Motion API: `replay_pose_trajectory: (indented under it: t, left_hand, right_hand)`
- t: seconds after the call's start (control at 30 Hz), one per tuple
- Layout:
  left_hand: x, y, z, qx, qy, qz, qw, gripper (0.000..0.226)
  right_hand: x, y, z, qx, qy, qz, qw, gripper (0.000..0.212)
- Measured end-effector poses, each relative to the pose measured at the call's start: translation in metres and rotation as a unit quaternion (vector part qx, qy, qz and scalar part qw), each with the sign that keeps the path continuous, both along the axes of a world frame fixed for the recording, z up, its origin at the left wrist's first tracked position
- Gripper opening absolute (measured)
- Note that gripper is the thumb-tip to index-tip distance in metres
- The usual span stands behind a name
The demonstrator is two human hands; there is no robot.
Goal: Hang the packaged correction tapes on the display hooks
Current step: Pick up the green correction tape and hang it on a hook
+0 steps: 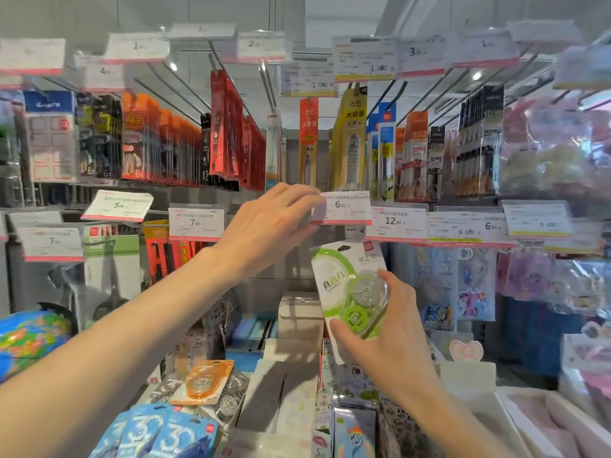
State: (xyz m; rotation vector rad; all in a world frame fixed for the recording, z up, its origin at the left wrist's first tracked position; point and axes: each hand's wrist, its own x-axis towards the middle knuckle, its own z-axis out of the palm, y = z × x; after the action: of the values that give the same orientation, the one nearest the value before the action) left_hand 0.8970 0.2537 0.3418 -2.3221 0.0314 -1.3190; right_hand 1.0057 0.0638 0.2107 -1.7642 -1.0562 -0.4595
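The green correction tape package [350, 289] sits in your right hand [390, 335], thumb on the left of its lower front and fingers curled round the right side over the clear blister, so the card tilts with its hang hole uppermost, just under the middle row of price tags. Your left hand [267, 223] reaches up to the 6.00 price tag [344, 208], fingers over its top left edge and thumb beneath, pinching the tag holder. Directly above the package, that tag and the 12.90 tag [396, 223] beside it stand in front of the hook, and you cannot tell from here whether the hook's tip has met the hang hole. To the left hangs the 7.90 tag [196, 223] with orange packs behind it; to the right, sticker sheets [456, 285] hang just beside the package. Higher up, the top row of hooks carries red packs [228, 127], a yellow pack [352, 140] and black refill packs [479, 140]. Below, along the front edge of the shelf, an orange correction tape package [201, 381] lies flat on other packs, blue packs [165, 434] are at the lower left, and open cardboard boxes [281, 391] stand upright in the middle. A globe [29, 338] is at the far left.
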Motion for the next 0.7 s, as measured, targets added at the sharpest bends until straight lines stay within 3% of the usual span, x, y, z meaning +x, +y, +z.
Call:
replay_pose_trajectory:
  t: [0.1,0.37,0.7]
  left_hand:
    - [-0.002,0.003,0.007,0.003,-0.002,-0.015,1.0,0.033]
    - [-0.003,0.011,0.009,-0.063,0.009,-0.039,0.997,0.047]
    - [-0.005,0.012,0.003,-0.09,0.016,-0.046,0.995,0.044]
  right_hand:
    - [-0.001,0.003,0.001,0.016,-0.004,-0.002,1.0,0.093]
    - [-0.007,0.025,0.009,0.07,-0.019,-0.008,0.997,0.091]
    - [-0.007,0.041,0.015,0.075,-0.019,-0.029,0.997,0.091]
